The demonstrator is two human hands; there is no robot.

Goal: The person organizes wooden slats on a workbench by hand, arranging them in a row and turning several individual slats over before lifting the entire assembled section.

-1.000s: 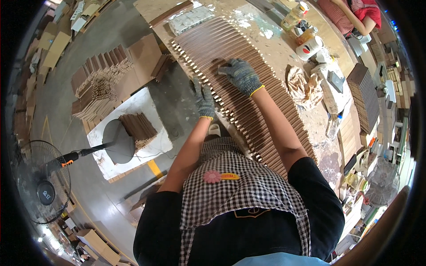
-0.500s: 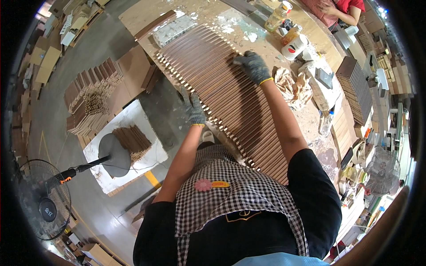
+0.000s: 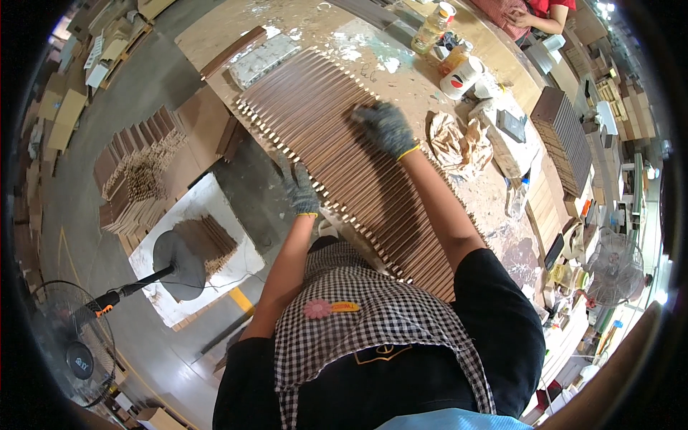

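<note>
A long row of dark brown wooden strips (image 3: 308,93) with pale peg-like ends lies side by side across the worktable (image 3: 204,43). My right hand (image 3: 387,130), in a grey knit glove with a yellow cuff, rests over the strips near their far right edge. Its fingers are bent down and blurred, so whether anything is under them stays hidden. My left hand (image 3: 299,192), gloved alike, is beside the near left edge of the row. Its fingers are stretched out and apart by the pale ends, holding nothing.
A paint-smeared block (image 3: 264,61) lies beyond the strips. Crumpled brown paper (image 3: 459,142), a white cup (image 3: 461,79) and a bottle (image 3: 433,30) stand right. Stacked strips (image 3: 140,168) and a standing fan (image 3: 75,351) are left. Another person's hand (image 3: 519,17) shows at the far right.
The whole view has shifted slightly left. My right hand has slid a little nearer to me over the strips. My left hand has moved slightly nearer along their edge.
</note>
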